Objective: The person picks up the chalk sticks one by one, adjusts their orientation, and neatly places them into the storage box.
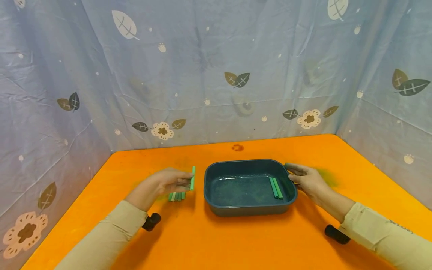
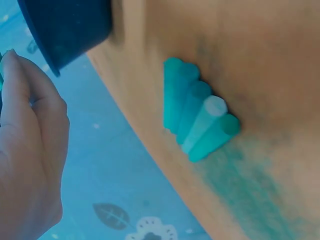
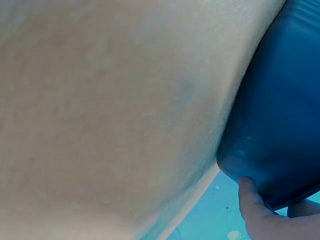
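Note:
My left hand [image 1: 173,180] pinches a light green chalk stick [image 1: 192,178] upright between thumb and fingers, left of a dark blue-green rectangular tray [image 1: 249,206]. In the left wrist view only a sliver of that stick shows past the fingertips. Below the hand, several green chalk sticks [image 2: 192,110], one paler, lie side by side on the table. At the tray's right end, my right hand [image 1: 312,183] grips the rim and wall; the right wrist view shows a finger against the tray's outer wall [image 3: 272,135]. Inside the tray, two green sticks [image 1: 276,188] lie together at the right.
An orange tabletop [image 1: 216,243] carries green chalk smudges near the sticks and right of the tray. A reddish ring mark [image 1: 237,147] is near the back edge. Patterned curtains [image 1: 202,93] enclose the back and sides. Black wrist devices [image 1: 337,234] hang below both sleeves.

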Demonstrator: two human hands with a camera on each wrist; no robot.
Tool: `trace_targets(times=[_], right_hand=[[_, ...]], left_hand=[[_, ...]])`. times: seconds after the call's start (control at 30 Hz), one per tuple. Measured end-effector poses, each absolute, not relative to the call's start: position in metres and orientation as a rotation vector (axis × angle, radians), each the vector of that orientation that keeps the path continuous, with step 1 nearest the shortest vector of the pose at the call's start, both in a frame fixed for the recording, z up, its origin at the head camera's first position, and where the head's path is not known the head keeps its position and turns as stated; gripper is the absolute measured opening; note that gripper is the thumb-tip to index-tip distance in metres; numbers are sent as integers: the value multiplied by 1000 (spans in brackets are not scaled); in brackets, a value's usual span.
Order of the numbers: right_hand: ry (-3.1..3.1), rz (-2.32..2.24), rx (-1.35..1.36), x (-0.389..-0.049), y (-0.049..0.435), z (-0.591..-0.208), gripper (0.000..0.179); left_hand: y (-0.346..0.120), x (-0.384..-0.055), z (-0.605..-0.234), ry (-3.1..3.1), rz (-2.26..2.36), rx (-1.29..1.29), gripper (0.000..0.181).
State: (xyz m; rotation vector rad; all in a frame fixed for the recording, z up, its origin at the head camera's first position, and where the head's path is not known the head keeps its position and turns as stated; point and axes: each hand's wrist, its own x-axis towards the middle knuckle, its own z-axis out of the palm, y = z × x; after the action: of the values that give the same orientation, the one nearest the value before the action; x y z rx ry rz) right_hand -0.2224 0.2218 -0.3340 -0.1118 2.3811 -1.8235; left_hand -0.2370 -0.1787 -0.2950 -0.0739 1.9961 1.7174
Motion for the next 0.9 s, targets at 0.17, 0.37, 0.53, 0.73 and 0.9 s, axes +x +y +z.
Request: trace_targets(times=[0.17, 0.37, 0.53, 0.73, 0.9], right_hand=[[2378, -1830, -108, -223, 221, -335, 53], [2370, -1835, -111, -223, 222, -335, 53], [2366, -1824, -114, -222, 222, -335, 54], [2361, -1815, -97, -221, 223, -335, 54], [2375, -1806, -91, -221, 222, -335, 54]], left_hand=[[-168, -240, -292, 1983, 1747, -120, 31], [-148, -243, -288, 1967, 1746, -116, 29], [-132, -246, -285, 1971, 1720, -117, 32], [-111, -250, -281, 1997, 1630, -92, 30], [-95, -255, -278, 2009, 1551, -90, 25]])
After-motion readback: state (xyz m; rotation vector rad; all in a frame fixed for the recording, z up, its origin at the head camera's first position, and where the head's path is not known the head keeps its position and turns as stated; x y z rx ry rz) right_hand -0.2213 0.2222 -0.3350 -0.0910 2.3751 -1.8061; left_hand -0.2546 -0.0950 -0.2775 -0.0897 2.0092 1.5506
